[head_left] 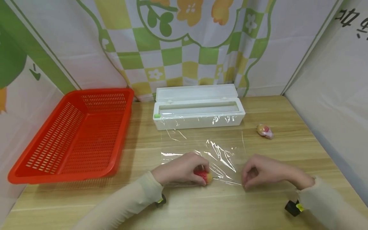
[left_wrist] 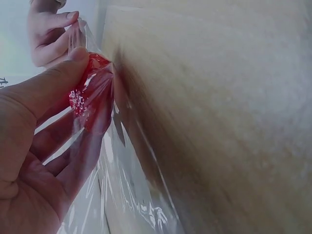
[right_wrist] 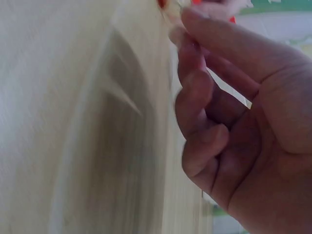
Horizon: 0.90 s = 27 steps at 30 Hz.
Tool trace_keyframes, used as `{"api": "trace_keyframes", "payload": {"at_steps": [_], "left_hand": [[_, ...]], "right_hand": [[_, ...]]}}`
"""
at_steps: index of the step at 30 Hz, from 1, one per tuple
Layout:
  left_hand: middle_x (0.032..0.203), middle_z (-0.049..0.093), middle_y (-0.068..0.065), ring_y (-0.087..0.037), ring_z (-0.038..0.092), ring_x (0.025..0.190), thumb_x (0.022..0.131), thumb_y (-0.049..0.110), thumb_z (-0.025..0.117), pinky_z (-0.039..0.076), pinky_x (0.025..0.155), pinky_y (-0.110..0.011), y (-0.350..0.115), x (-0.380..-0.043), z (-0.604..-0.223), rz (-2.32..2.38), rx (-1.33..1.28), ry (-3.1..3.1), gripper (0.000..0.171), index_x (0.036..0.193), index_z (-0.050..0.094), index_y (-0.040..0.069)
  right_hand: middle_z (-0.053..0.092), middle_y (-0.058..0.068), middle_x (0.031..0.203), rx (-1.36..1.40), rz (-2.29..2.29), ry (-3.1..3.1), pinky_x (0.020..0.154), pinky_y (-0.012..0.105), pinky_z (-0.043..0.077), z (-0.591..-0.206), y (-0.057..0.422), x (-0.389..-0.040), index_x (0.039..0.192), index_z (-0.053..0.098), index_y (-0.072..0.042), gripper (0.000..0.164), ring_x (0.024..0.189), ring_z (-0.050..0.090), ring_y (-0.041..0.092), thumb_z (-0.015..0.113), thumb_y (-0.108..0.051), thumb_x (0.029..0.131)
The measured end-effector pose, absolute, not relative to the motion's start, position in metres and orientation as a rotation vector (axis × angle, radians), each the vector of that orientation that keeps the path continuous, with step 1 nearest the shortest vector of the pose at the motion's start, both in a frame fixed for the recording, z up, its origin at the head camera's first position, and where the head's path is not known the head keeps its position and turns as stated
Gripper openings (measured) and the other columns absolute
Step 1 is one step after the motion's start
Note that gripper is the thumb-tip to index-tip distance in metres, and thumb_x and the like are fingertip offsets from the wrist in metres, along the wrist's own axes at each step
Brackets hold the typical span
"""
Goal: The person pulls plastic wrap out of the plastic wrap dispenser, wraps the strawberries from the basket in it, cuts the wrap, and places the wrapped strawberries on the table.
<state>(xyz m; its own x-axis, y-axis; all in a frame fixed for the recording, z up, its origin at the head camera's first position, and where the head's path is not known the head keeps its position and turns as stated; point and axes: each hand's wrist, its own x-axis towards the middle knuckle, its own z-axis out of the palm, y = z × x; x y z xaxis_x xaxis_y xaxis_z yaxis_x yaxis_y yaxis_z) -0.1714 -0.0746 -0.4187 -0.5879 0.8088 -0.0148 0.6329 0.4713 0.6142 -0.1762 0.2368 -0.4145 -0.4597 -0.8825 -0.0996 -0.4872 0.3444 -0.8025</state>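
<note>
Left hand [head_left: 184,167]: thumb and fingers curled round a small red and yellow strawberry-like piece with pale specks [head_left: 203,176], gap no wider than the piece. From the left wrist view we note clear, glossy plastic film [head_left: 219,156] lying over the piece and partly over these fingers.

Right hand [head_left: 265,171]: thumb and forefinger brought together at the tips, pinching an edge of the film; the other fingers curl inward. The exact seat of the edge between the tips is too small for us to tell.

Key relation: the piece sits in the left fingers, which are the nearer; the right fingers are apart from it, off to its right. We judge its long axis to run roughly left to right, yellow end toward the right fingers. A taut line of film spans the gap along nearly the same direction.

Surroundings: beyond the left fingers, a long white box with its lid raised [head_left: 187,123] holds a film roll [head_left: 198,110]; the sheet runs from it toward both hands, over the wooden bench [head_left: 201,210]. Left of the left fingers and beyond, a red slotted plastic basket [head_left: 97,174]. Beyond the right fingers, a small film-wrapped red and yellow bundle [head_left: 264,130].
</note>
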Motion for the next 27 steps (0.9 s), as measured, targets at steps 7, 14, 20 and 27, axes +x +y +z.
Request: {"api": "trace_keyframes", "payload": {"at_steps": [7, 14, 20, 27], "left_hand": [[0.079, 0.064, 0.014, -0.005, 0.056, 0.073, 0.073, 0.029, 0.082, 0.047, 0.071, -0.017, -0.076, -0.172, -0.419, 0.841, 1.22, 2.399, 0.023, 0.087, 0.067, 0.019], [0.079, 0.063, 0.014, -0.005, 0.055, 0.073, 0.072, 0.027, 0.082, 0.047, 0.07, -0.016, -0.075, -0.174, -0.421, 0.865, 1.211, 2.373, 0.023, 0.087, 0.066, 0.019], [0.077, 0.061, 0.012, -0.007, 0.052, 0.071, 0.071, 0.03, 0.083, 0.042, 0.065, -0.014, -0.074, -0.174, -0.422, 0.831, 1.226, 2.397, 0.028, 0.09, 0.065, 0.019], [0.084, 0.065, 0.013, 0.0, 0.058, 0.077, 0.07, 0.025, 0.084, 0.048, 0.072, -0.016, -0.075, -0.174, -0.424, 0.918, 1.178, 2.369, 0.04, 0.101, 0.06, 0.019]], "right_hand": [[0.071, -0.003, 0.075, -1.1, -0.988, 2.024, 0.049, 0.023, 0.05, -0.411, 0.255, -0.189, 0.085, 0.074, -0.015, 0.008, 0.06, 0.056, -0.002, 0.076, -0.021, 0.079], [0.068, -0.006, 0.076, -1.125, -1.005, 2.191, 0.052, 0.023, 0.049, -0.4, 0.251, -0.197, 0.087, 0.072, -0.018, 0.009, 0.061, 0.056, 0.001, 0.074, -0.025, 0.081], [0.067, -0.011, 0.08, -1.439, -0.982, 2.392, 0.054, 0.016, 0.046, -0.401, 0.198, -0.177, 0.091, 0.074, -0.02, 0.011, 0.066, 0.054, -0.001, 0.076, -0.02, 0.08], [0.067, -0.01, 0.096, -1.793, -0.78, 2.568, 0.081, 0.015, 0.049, -0.415, 0.151, -0.156, 0.102, 0.075, -0.021, 0.024, 0.088, 0.059, 0.0, 0.077, -0.022, 0.078]]}}
